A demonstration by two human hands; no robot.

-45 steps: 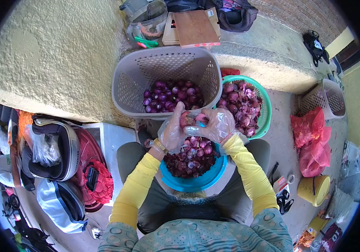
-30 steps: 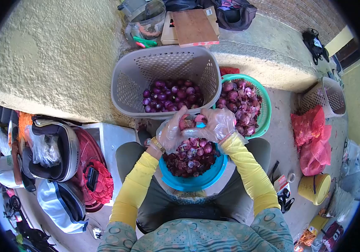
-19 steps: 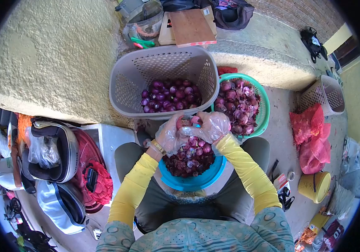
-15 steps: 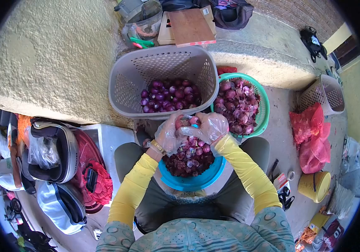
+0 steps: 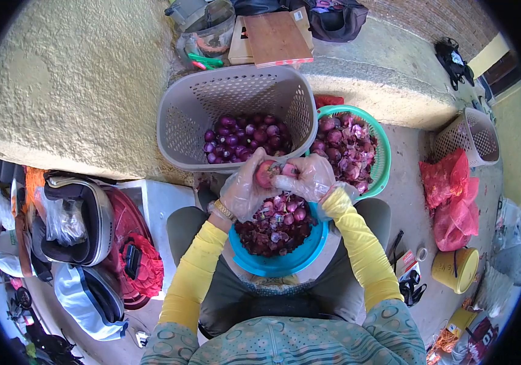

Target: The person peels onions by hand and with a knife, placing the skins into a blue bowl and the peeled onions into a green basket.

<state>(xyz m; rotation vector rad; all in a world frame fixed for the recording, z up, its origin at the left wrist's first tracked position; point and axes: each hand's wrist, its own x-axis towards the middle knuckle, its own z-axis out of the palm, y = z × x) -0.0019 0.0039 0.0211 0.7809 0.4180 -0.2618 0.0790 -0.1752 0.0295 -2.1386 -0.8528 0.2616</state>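
Both my hands wear clear plastic gloves and meet above the blue basin. A red onion is gripped in my left hand, its reddish side facing up. My right hand is closed close beside that onion, thumb pointing at it. Between its fingers is something small and reddish that I cannot make out. Below, the basin holds onion skins and several small onions. Just beyond my hands, a grey perforated basket holds many shiny purple peeled onions.
A green basket of unpeeled onions and loose skins stands right of the grey one. Red mesh bags and a yellow bucket are farther right. Helmets lie at left. A low ledge runs behind the baskets.
My left hand has turned and shifted slightly left, bringing more of the onion into sight. My right hand has rolled over, its thumb now pointing at the onion.
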